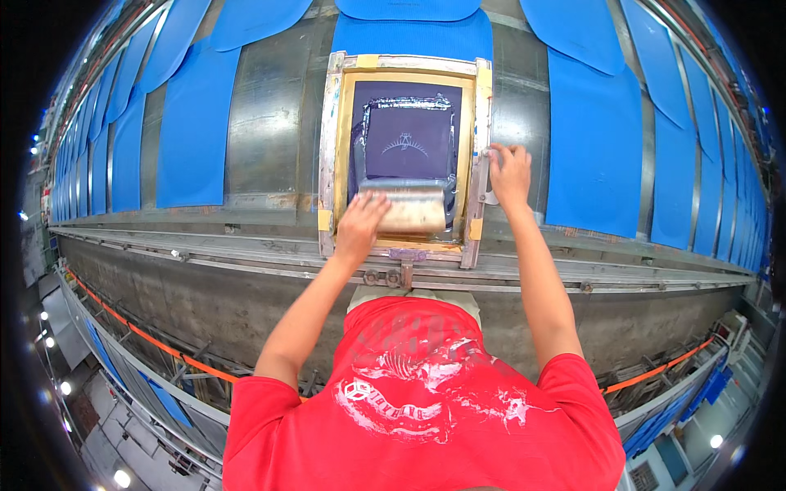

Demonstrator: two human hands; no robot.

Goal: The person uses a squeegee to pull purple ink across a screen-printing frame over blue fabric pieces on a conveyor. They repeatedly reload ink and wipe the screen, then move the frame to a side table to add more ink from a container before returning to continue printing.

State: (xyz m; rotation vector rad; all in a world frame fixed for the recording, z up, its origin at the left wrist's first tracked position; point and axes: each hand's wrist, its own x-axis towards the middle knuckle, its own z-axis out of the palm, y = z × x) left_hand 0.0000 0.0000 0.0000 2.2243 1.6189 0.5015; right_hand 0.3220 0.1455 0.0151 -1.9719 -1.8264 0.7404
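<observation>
A wooden screen-printing frame [334, 147] lies in front of me, with pieces of yellow tape on its rim. Its dark purple mesh [409, 123] carries a pale arched design and a wet, glossy ink border. Near the frame's close end rests a squeegee [417, 210] with a wide, light-coloured grip. My left hand [360, 225] is closed round the squeegee's left end; the thumb is partly hidden. At the frame's right side, my right hand [511, 174] has its fingers curled on the outer edge. The frame stands over a blue sheet [409, 37], which shows past its far end.
More blue sheets [196, 131] lie in rows left and right along the long metal table [266, 135]. A metal rail [205, 248] runs along the table's near edge, close to my body. Behind me are an orange strip [147, 327] and another table.
</observation>
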